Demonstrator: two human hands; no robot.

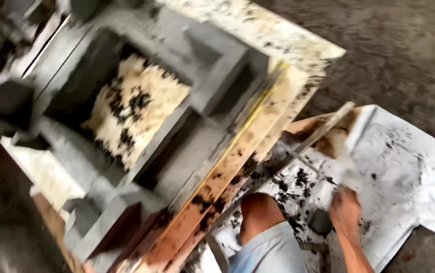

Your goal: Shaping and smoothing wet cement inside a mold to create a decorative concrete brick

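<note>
Reaching down at the lower right of the blurred head view, the right hand point(345, 212) is closed around the handle of a pale tool point(343, 151) that rises from the fist; whether it is a brush or a scraper cannot be told through the blur. Just left of it a bare knee point(258, 208) shows above light blue shorts point(273, 250). Both rest over a white sheet point(404, 172) spread on the floor, spotted with dark crumbs. The left hand is out of view. A thin metal bar point(308, 141) slants across the sheet's upper edge. Farther left lie orange-stained wooden planks point(217, 187), and beyond them a grey block mould point(197, 76) with square recesses, one holding a cream slab flecked black point(136, 108). Bare concrete floor point(404, 50) lies at the far right.
</note>
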